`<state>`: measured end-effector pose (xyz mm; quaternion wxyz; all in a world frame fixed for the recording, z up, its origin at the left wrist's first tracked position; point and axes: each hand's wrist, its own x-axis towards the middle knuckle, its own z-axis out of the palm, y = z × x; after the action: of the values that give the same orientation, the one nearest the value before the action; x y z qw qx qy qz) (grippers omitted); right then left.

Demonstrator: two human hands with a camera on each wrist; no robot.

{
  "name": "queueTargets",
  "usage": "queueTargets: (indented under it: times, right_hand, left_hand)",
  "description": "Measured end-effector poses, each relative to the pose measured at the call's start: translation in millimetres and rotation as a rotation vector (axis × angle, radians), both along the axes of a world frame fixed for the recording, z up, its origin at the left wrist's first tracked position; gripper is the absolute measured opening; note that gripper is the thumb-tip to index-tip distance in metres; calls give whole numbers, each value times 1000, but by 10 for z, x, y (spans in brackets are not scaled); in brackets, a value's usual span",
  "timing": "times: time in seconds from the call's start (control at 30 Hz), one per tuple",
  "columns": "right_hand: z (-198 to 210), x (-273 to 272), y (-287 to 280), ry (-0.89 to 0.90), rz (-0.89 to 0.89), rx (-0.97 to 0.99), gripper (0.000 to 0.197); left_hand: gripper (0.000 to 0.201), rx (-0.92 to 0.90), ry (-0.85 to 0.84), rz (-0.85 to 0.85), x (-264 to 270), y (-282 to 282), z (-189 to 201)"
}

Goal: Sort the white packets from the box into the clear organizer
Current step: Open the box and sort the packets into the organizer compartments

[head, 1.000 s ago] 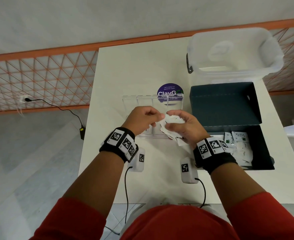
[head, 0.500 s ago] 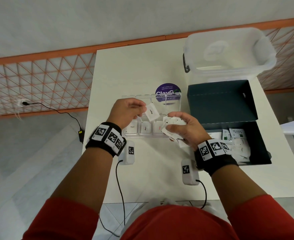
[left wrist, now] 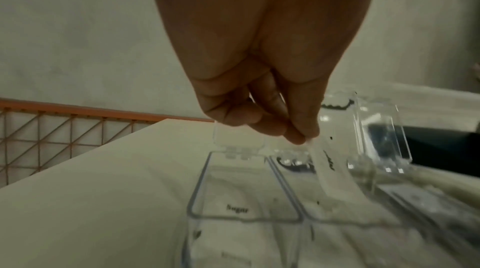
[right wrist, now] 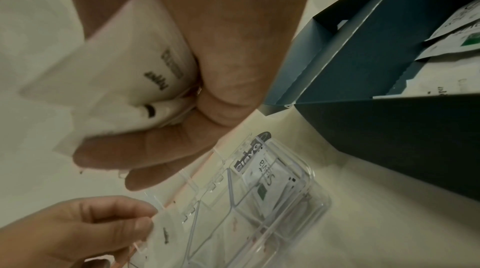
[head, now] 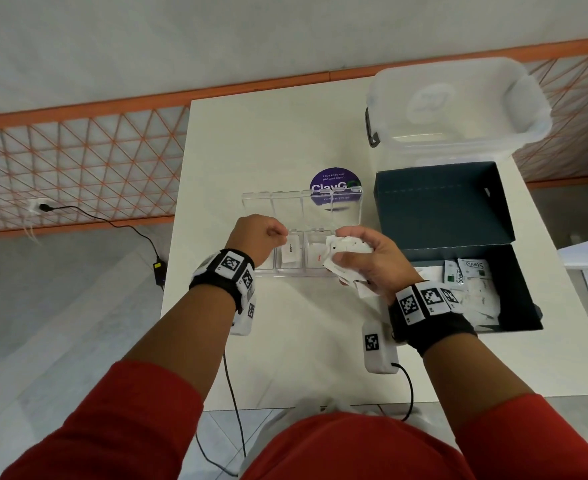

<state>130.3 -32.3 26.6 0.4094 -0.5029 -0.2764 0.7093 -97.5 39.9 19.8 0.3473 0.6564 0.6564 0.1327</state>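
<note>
Over the organizer [head: 301,233] on the counter [head: 251,140], the left hand [head: 258,237] pinches one packet [head: 292,250] by its top edge and lowers it into the second compartment from the left. The right hand [head: 365,261] clutches a bundle of packets [head: 346,245] just beside the organizer's right end; more lie in the box [head: 472,289]. The step in hand looks like placing this packet; next, the fingers should let go and draw another from the bundle, matching its label. Half a second ago the packet was held tilted above the compartments; now it hangs upright, partly inside.
</note>
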Motion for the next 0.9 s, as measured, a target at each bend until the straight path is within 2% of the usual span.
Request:
queueTargets:
  times: [0.17, 0.33, 0.47, 0.6, 0.77, 0.9]
  right_hand:
    - [-26, 11, 20, -9, -14, -9, 33]
    - [-46, 19, 47, -16, -27, -9, 33]
    - [-28, 5, 56, -12, -19, -11, 33]
    - [-16, -50, 31, -6, -11, -9, 32]
    - [-27, -111, -16, 12, -34, 25, 27]
    - [-33, -101, -37, 27, -67, 45, 18]
  left_hand:
    - [16, -13, 180, -118, 71, -12, -119]
    - [19, 41, 207, -177, 44, -29, -174]
    - [10, 129, 94, -71, 1, -49, -106]
    - [9, 100, -138, 35, 67, -144, 107]
    - [25, -163, -303, -180, 268, -324, 347]
    - [34, -168, -325, -157, 352, -411, 320]
